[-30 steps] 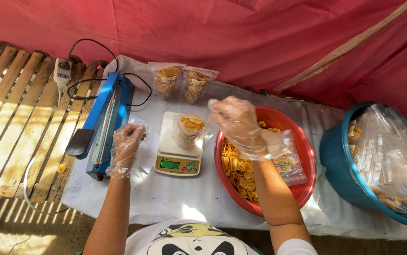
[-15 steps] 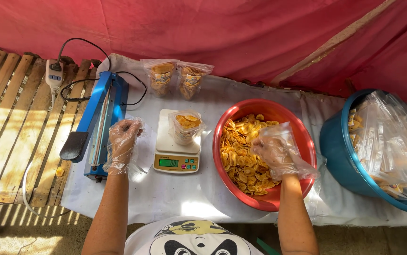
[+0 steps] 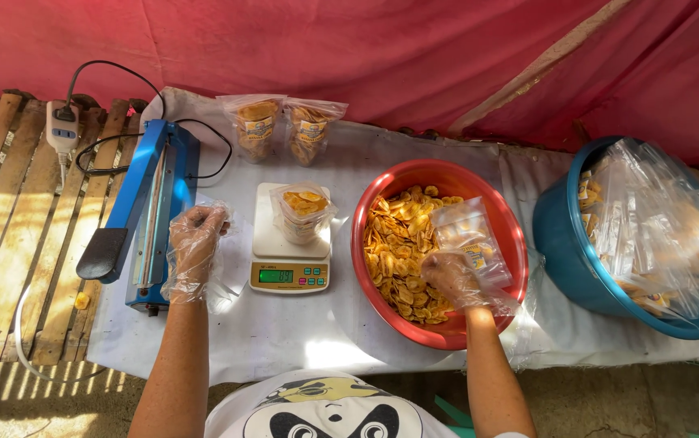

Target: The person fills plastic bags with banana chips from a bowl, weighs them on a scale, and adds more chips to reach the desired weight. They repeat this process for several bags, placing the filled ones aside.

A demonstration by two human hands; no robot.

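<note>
Two sealed bags [image 3: 283,128] of chips already stand at the back of the table, well beyond your left hand [image 3: 194,250]. A third bag [image 3: 302,212], filled and unsealed, sits upright on the scale [image 3: 289,258] just to that hand's right, mouth up. Sealing it looks still to come. Your left hand, gloved, hangs loosely curled and holds nothing, right beside the blue sealer [image 3: 148,212]. Your right hand [image 3: 456,280] is down in the red basin [image 3: 382,320], closed around the lower end of an empty clear pouch [image 3: 465,237]. The pouch's long axis runs away from you, its mouth pointing to the far side, over the chips [image 3: 402,251].
</note>
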